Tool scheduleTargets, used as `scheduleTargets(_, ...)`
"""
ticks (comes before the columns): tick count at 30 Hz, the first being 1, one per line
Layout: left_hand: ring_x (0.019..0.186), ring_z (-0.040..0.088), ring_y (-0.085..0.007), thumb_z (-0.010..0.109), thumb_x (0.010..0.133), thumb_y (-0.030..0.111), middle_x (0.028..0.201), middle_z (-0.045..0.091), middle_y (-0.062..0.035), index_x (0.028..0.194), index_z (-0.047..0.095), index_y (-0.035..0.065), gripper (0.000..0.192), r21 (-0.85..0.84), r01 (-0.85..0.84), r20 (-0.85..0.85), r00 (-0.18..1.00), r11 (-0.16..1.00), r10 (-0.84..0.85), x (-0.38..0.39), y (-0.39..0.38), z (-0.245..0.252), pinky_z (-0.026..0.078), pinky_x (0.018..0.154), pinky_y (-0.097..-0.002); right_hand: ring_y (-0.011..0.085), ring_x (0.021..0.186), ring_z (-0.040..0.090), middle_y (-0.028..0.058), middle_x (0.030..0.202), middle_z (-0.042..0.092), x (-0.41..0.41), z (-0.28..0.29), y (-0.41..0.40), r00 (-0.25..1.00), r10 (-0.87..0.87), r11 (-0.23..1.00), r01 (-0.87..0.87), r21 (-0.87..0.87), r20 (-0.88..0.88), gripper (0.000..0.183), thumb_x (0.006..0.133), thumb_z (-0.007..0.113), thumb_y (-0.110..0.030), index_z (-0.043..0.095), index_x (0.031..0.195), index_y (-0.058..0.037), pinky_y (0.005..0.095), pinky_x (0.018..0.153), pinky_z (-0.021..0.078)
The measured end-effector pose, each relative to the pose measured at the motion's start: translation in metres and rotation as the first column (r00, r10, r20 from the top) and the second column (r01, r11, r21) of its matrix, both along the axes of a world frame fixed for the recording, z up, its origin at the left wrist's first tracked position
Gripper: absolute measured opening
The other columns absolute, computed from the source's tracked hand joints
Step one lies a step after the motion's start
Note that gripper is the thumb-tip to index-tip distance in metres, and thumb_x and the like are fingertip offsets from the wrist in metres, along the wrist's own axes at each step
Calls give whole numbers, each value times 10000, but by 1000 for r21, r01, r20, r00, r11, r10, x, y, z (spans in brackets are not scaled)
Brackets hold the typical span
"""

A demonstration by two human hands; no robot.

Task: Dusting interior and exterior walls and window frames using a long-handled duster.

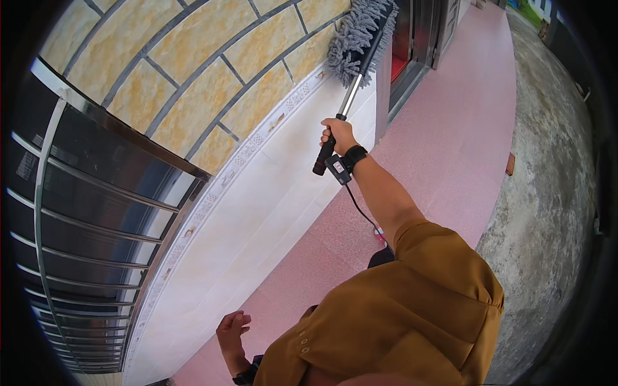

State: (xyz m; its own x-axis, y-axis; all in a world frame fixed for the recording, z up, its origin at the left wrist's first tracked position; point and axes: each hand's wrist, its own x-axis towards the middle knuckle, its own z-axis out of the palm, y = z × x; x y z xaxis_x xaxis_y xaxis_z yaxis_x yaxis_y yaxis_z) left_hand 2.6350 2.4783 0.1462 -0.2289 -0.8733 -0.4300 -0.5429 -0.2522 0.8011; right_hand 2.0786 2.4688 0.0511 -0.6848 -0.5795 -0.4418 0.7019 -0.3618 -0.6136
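My right hand (339,135) is wrapped around the black grip (324,155) of a long-handled duster. A short metal pole (350,94) runs from the grip up to the grey chenille duster head (357,43) at the top of the view. The fluffy head overlaps the yellow stone-patterned wall tiles (193,48) and the decorated border strip (285,113); whether it presses on them is hard to tell. Low at the left, my left hand (232,333) hangs in front of the pale lower wall, fingers loosely bent and holding nothing.
Steel window bars (106,188) curve along the left side. A doorway with a metal threshold (410,87) stands beyond the duster. Pink flooring (434,135) borders rough concrete (540,144) on the right. A cable (359,207) runs from the device on my right wrist.
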Motion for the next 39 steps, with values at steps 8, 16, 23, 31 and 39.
scheduleTargets(8,794,645,-181,613,852,227,869,671,-101,1004,628,7,267,-30,-79,65,995,996,81,195,-26,26,512,665,-296,196,455,476,44,537,442,395,-41,-40,938,255,966,-257,-25,235,174,779,603,-88,456,687,-71,389,507,449)
scheduleTargets(16,905,624,-206,601,875,297,965,657,-122,1104,598,-6,380,-94,73,28,997,993,-70,260,-38,57,515,758,-332,196,451,442,28,537,402,419,-22,-63,957,176,984,-172,-37,231,197,767,601,-88,425,679,-90,392,518,440)
scheduleTargets(23,872,632,-214,593,881,254,956,659,-121,1106,594,-1,340,-36,-50,-11,999,998,49,306,-34,33,522,721,-324,158,403,429,15,502,402,175,54,-49,988,-41,964,79,-253,151,227,732,599,-97,386,660,-126,349,453,412)
scheduleTargets(31,897,626,-214,592,876,260,971,658,-119,1106,594,-3,349,-91,-4,-20,1000,996,2,241,-51,59,513,748,-333,210,433,440,53,524,424,482,-12,-39,914,318,948,-312,-66,252,192,785,592,-56,443,664,-71,393,506,434)
scheduleTargets(39,882,634,-207,602,876,243,948,671,-106,1087,615,15,311,-84,-28,-43,999,996,24,192,-54,55,512,737,-328,211,420,435,42,506,401,198,8,-85,995,55,991,-44,-125,84,197,742,594,-98,415,660,-92,405,489,430)
